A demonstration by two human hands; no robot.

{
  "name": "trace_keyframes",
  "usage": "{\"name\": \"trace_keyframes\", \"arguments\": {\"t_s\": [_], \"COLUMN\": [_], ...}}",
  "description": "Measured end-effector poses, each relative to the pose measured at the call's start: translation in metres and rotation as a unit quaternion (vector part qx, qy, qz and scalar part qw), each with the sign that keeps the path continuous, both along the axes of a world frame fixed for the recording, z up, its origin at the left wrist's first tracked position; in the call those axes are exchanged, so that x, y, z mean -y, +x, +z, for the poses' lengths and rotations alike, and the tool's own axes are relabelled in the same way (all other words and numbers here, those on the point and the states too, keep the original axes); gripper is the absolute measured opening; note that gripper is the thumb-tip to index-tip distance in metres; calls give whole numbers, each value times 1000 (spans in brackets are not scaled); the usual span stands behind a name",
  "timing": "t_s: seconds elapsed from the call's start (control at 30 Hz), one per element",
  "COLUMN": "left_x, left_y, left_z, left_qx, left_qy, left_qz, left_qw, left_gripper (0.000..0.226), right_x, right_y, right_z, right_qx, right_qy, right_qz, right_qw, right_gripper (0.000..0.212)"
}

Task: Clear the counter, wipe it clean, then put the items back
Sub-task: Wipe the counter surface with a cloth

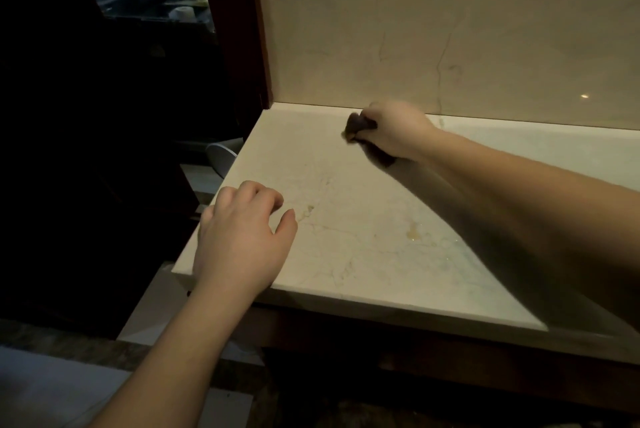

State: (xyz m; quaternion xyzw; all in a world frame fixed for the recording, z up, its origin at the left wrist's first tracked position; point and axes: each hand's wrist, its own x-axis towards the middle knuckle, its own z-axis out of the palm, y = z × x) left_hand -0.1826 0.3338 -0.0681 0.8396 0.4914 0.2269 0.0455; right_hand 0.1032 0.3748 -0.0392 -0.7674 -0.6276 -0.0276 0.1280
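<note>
The pale marble counter (346, 185) fills the middle of the view, with a yellowish stain (414, 231) near its centre. My right hand (394, 131) grips a dark bunched cloth (360, 127) at the back of the counter, close to the backsplash; hand and cloth are blurred. My left hand (242, 237) rests at the counter's front left corner, fingers loosely curled and holding nothing. No other items stand on the visible part of the counter.
A marble backsplash (450, 46) rises behind the counter. A dark wooden frame (258, 46) borders the counter's left end. Beyond it lie a dim space with a dark tray of items (156, 10) and a white object (221, 159) below the counter edge.
</note>
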Motion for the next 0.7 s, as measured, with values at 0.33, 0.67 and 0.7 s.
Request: {"name": "trace_keyframes", "arguments": {"t_s": [0.33, 0.67, 0.7], "left_x": [1, 1, 1], "left_y": [1, 2, 1], "left_z": [0, 0, 0], "left_qx": [-2, -3, -5], "left_qy": [3, 6, 6], "left_qz": [4, 5, 6], "left_qw": [1000, 1000, 1000], "left_gripper": [25, 26, 26], "right_x": [2, 39, 28], "right_y": [38, 6, 16], "right_z": [8, 8, 10], "right_qx": [-30, 15, 19], "right_qy": [4, -37, -28], "right_qz": [-58, 70, 35], "right_qw": [998, 997, 999], "right_gripper": [28, 25, 26]}}
